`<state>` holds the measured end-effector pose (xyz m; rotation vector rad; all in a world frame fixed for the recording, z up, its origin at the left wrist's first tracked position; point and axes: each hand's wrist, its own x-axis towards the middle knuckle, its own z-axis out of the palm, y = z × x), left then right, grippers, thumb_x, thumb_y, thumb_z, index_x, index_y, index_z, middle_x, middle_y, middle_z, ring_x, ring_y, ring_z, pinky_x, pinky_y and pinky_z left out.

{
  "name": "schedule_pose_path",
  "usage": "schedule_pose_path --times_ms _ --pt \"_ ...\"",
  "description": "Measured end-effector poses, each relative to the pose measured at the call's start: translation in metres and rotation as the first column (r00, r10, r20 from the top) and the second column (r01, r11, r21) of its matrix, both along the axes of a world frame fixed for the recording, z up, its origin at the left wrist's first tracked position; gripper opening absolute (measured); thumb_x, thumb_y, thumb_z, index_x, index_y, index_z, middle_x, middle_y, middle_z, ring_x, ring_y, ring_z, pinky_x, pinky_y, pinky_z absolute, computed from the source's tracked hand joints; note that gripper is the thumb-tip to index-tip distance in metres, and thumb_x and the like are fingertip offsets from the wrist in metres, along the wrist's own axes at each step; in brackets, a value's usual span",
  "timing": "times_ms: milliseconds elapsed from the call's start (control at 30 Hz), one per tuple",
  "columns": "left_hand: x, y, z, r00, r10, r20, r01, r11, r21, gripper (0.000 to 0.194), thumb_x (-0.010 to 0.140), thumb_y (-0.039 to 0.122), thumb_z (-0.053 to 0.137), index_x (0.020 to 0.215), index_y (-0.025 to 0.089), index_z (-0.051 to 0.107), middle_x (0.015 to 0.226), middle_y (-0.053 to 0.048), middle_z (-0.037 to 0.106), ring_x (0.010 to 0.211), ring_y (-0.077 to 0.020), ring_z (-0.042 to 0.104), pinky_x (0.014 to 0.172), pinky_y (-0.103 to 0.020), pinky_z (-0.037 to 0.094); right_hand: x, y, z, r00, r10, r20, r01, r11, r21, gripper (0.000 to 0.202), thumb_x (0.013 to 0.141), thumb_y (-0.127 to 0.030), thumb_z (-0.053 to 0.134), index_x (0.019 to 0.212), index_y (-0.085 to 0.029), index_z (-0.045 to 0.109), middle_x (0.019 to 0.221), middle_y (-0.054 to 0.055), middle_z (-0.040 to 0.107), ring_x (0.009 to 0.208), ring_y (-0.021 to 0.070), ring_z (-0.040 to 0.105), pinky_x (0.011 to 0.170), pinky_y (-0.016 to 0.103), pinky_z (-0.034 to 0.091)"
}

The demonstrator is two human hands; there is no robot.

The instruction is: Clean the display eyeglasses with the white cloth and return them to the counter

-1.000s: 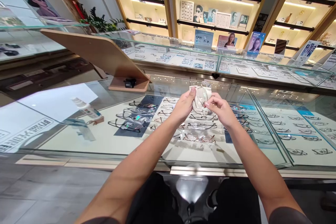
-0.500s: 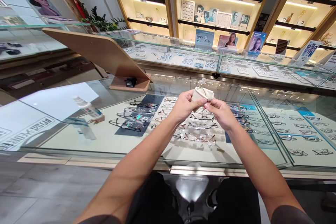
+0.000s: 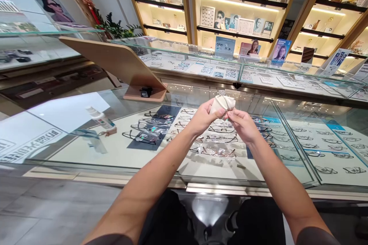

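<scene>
Landmark is the near glass case (image 3: 64, 153): above its top, roughly mid-length, you've got a folded cream cloth (image 3: 219, 104) up in both hands, with thin-rimmed glasses (image 3: 229, 103) partly showing against it, rest hidden by fabric and fingers. Your left hand (image 3: 203, 119) is curled, thumb against fingers, pinching the left and lower part of the cloth. Your right hand (image 3: 243, 123) has thumb and fingertips pinched together on the cloth's lower right edge, close by the left thumb; which bit of the glasses sits in that pinch is too small to tell. Inside the near glass case, below your hands, rows of eyeglass frames (image 3: 221, 138), some on a dark mat (image 3: 138, 144) toward the left. On the case's left part, a white spray bottle (image 3: 100, 118), tilted in view, with a small brown block (image 3: 110, 131) just beside its base. At the case's far edge, left of your hands, a wooden base (image 3: 135, 93) carries a slanted wooden panel (image 3: 115, 59) and a small black box (image 3: 145, 92). Beyond the case, another display case (image 3: 198, 60), then lit shelves (image 3: 235, 35) with pictures. On the near side of the case, your dark-clothed legs (image 3: 165, 218)
</scene>
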<state>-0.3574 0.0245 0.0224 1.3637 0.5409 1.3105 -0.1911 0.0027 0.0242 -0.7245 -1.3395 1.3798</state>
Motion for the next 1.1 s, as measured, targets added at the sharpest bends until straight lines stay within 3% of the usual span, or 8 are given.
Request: schedule_pose_path --times_ms 133,333,567,667,767,867,967,1100 --pt "0.006 -0.007 -0.001 0.987 0.16 -0.007 -0.159 0.987 0.013 0.057 0.061 0.058 0.098 0.089 0.016 0.071 0.069 -0.001 0.069 0.057 -0.0118 0.058 0.056 -0.024 0.046 -0.01 -0.002 -0.008 1.0 0.013 -0.015 -0.013 1.0 -0.026 0.044 0.068 -0.064 0.089 0.069 -0.022 0.076 0.079 0.002 0.063 0.084 0.0175 0.055 0.097 0.037 0.048" --pt "0.01 -0.007 -0.004 0.945 0.328 0.007 -0.328 0.944 0.028 0.067 0.075 0.083 0.075 0.065 0.018 0.059 0.047 0.005 0.048 0.044 -0.0085 0.041 0.047 -0.024 0.034 -0.021 -0.004 -0.019 0.997 0.041 0.067 -0.043 0.999 0.026 0.055 0.066 -0.075 0.086 0.074 -0.021 0.079 0.108 0.005 0.069 0.093 0.0178 0.057 0.098 0.036 0.046" --pt "0.0 0.014 -0.005 0.892 0.44 0.109 -0.443 0.896 0.011 0.056 0.08 0.074 0.074 0.083 0.019 0.067 0.069 -0.001 0.065 0.064 -0.0146 0.059 0.063 -0.027 0.047 0.0 0.001 -0.006 0.991 -0.092 0.095 0.078 0.987 0.142 0.046 0.074 -0.069 0.084 0.077 -0.024 0.078 0.11 0.005 0.064 0.112 0.0224 0.059 0.104 0.038 0.046" --pt "-0.014 0.017 0.009 0.884 0.458 0.096 -0.466 0.881 0.082 0.034 0.084 0.054 0.075 0.092 0.022 0.068 0.073 0.0 0.064 0.063 -0.0136 0.056 0.061 -0.027 0.045 0.015 0.004 0.017 0.992 -0.099 0.081 0.085 0.984 0.159 0.045 0.077 -0.067 0.083 0.076 -0.024 0.072 0.11 0.005 0.068 0.114 0.0224 0.062 0.103 0.04 0.049" --pt "-0.029 0.014 0.036 0.889 0.457 -0.014 -0.435 0.855 0.282 0.019 0.084 0.039 0.068 0.075 0.023 0.062 0.062 0.002 0.052 0.054 -0.0125 0.042 0.053 -0.028 0.033 0.028 0.011 0.056 0.99 0.017 0.141 -0.038 0.988 0.147 0.043 0.076 -0.063 0.086 0.078 -0.025 0.067 0.098 0.005 0.073 0.108 0.0219 0.068 0.098 0.04 0.054" --pt "-0.038 0.007 0.072 0.813 0.571 -0.112 -0.408 0.697 0.59 0.018 0.081 0.036 0.073 0.073 0.023 0.063 0.065 0.001 0.052 0.057 -0.0134 0.04 0.057 -0.031 0.034 0.039 0.018 0.1 0.956 0.133 0.261 -0.181 0.969 0.169 0.042 0.076 -0.059 0.088 0.078 -0.024 0.066 0.088 0.004 0.073 0.099 0.0215 0.071 0.09 0.04 0.057" --pt "-0.037 0.0 0.105 0.75 0.654 -0.097 -0.372 0.539 0.755 0.039 0.073 0.046 0.087 0.102 0.025 0.072 0.092 -0.003 0.066 0.075 -0.0175 0.055 0.069 -0.033 0.046 0.046 0.02 0.137 0.914 0.159 0.373 -0.244 0.95 0.193 0.04 0.079 -0.056 0.086 0.077 -0.021 0.067 0.081 0.003 0.07 0.09 0.0213 0.072 0.082 0.039 0.058" --pt "-0.026 -0.004 0.124 0.721 0.693 -0.024 -0.342 0.386 0.857 0.072 0.066 0.065 0.091 0.124 0.027 0.069 0.123 -0.01 0.068 0.114 -0.0293 0.062 0.094 -0.04 0.053 0.049 0.014 0.162 0.885 0.069 0.46 -0.209 0.942 0.261 0.036 0.081 -0.05 0.087 0.076 -0.019 0.069 0.076 0.004 0.069 0.082 0.0201 0.071 0.075 0.039 0.059"
